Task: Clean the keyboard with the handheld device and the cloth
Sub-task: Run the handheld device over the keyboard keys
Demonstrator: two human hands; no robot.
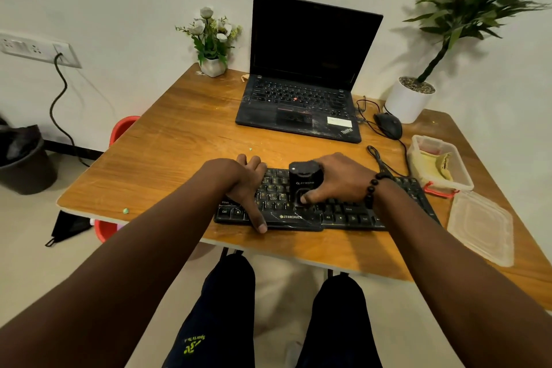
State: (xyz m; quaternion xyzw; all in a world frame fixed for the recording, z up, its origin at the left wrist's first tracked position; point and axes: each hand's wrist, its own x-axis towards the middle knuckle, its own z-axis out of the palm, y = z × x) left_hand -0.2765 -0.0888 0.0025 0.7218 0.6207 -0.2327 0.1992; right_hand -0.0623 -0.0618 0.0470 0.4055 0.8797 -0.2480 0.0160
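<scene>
Right hand (340, 179) has its grip wrapped around a black handheld device (304, 182) standing on the keyboard (277, 203). Just left of the grip, the left hand (245, 185) rests on the keys, fingers relaxed.

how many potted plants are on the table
2. A small flower pot with white blooms stands at the table's far left corner, left of the laptop. A larger white pot with a leafy plant stands at the far right, behind the mouse. None seems hidden.
</scene>
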